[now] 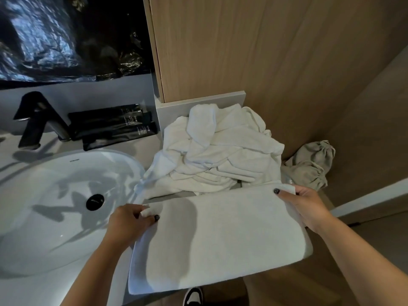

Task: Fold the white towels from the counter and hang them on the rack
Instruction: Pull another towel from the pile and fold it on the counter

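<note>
Small dark lettering, a brand mark by its look, sits on the inner back wall of the sink, just under the rim; it is too small to read. The black tubes lying on the desk behind the sink carry fine white print and a small white mark near their right ends, likewise illegible. No other text, number or sign can be made out.

Dim, soft light is falling from above; arm shadows are crossing the sink and the folded towel beside it. Edges are bowing with wide-angle distortion.
</note>
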A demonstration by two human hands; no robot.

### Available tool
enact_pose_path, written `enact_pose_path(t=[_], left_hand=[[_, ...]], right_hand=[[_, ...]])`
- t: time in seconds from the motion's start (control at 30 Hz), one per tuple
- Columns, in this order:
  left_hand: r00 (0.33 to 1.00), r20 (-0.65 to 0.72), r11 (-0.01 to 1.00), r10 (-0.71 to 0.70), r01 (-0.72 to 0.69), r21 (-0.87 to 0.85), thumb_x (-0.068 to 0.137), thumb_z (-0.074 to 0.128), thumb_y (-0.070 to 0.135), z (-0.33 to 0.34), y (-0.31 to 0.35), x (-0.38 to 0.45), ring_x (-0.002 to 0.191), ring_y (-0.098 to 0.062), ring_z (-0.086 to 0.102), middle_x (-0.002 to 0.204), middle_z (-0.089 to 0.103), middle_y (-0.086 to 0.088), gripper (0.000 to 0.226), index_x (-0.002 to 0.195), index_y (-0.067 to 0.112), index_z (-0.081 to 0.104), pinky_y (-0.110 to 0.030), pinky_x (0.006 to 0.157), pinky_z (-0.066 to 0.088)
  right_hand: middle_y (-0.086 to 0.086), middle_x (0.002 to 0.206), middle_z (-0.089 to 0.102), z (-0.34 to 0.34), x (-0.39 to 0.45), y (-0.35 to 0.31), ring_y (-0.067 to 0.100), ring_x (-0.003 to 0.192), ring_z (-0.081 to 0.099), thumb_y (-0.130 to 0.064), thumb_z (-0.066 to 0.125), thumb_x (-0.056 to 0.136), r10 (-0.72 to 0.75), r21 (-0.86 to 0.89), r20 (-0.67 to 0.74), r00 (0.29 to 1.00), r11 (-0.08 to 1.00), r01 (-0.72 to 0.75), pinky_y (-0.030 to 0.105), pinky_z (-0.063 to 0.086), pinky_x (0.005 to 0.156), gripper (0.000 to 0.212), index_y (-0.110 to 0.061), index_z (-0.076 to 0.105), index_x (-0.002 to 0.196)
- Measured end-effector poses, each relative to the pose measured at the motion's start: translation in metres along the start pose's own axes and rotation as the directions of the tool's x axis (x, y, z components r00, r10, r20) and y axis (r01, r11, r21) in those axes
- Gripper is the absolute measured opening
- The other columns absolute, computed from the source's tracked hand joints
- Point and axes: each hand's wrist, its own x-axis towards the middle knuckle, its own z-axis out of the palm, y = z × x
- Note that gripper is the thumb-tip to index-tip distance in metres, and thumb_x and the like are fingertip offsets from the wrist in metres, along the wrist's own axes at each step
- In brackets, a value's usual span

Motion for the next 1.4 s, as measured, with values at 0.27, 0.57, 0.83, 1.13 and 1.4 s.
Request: enact_pose_path(t=[0.27, 0.57, 0.83, 1.13, 1.4], left_hand=[[1.0, 0.018, 0.871, 0.008, 0.002, -0.491, 0.081, 0.076, 0.005, -0.003, 0.001, -0.054, 0.073, -0.02, 0.072, 0.078, 0.076, -0.005, 0.011, 0.087, 0.014, 0.077, -0.025, 0.062, 0.056], [1.0, -0.019, 0.609, 0.018, -0.026, -0.793, 0.087, 0.065, 0.01, -0.001, 0.007, -0.143, 0.077, -0.018, 0.074, 0.089, 0.077, -0.011, 0.011, 0.093, 0.004, 0.073, -0.023, 0.062, 0.06], [0.983, -0.177, 0.534, -0.044, -0.126, -0.836, 0.096, 0.058, 0.02, -0.002, 0.014, -0.232, 0.077, -0.017, 0.072, 0.081, 0.077, 0.001, 0.023, 0.082, 0.016, 0.077, -0.034, 0.065, 0.058], [0.965, -0.226, 0.529, -0.132, -0.124, -0.84, 0.092, 0.065, 0.022, -0.011, -0.002, -0.252, 0.09, -0.024, 0.07, 0.1, 0.074, -0.006, 0.015, 0.105, 0.018, 0.072, -0.037, 0.072, 0.055], [0.969, -0.215, 0.553, -0.121, -0.114, -0.826, 0.091, 0.068, 0.017, -0.031, -0.013, -0.197, 0.106, -0.023, 0.066, 0.117, 0.071, 0.003, 0.026, 0.116, 0.019, 0.071, -0.044, 0.088, 0.057]], right_hand=[[0.003, 0.091, 0.077, -0.017, -0.051, -0.009, 0.027, 0.087, 0.073, -0.04, 0.094, 0.041, -0.099, -0.017, -0.094, 0.991, 0.995, 0.098, 0.033, 0.055, 0.07, 0.043, -0.024, 0.081, 0.078], [0.002, 0.102, 0.074, -0.048, -0.135, -0.002, 0.023, 0.099, 0.068, -0.008, 0.068, 0.088, -0.174, -0.052, -0.257, 0.951, 0.985, 0.166, 0.044, 0.055, 0.09, 0.018, -0.024, 0.073, 0.093], [-0.001, 0.094, 0.076, -0.058, -0.212, 0.0, 0.021, 0.087, 0.072, -0.023, 0.072, 0.086, -0.181, 0.001, -0.292, 0.939, 0.982, 0.19, 0.04, 0.059, 0.073, 0.018, -0.019, 0.073, 0.104], [0.0, 0.087, 0.071, -0.031, -0.235, 0.003, 0.02, 0.084, 0.064, -0.022, 0.074, 0.085, -0.187, -0.016, -0.367, 0.911, 0.981, 0.195, 0.036, 0.055, 0.071, 0.005, -0.018, 0.072, 0.086], [0.0, 0.084, 0.065, 0.014, -0.19, -0.004, 0.015, 0.079, 0.056, -0.017, 0.075, 0.084, -0.234, -0.046, -0.373, 0.898, 0.971, 0.234, 0.025, 0.045, 0.065, 0.011, -0.017, 0.07, 0.094]])
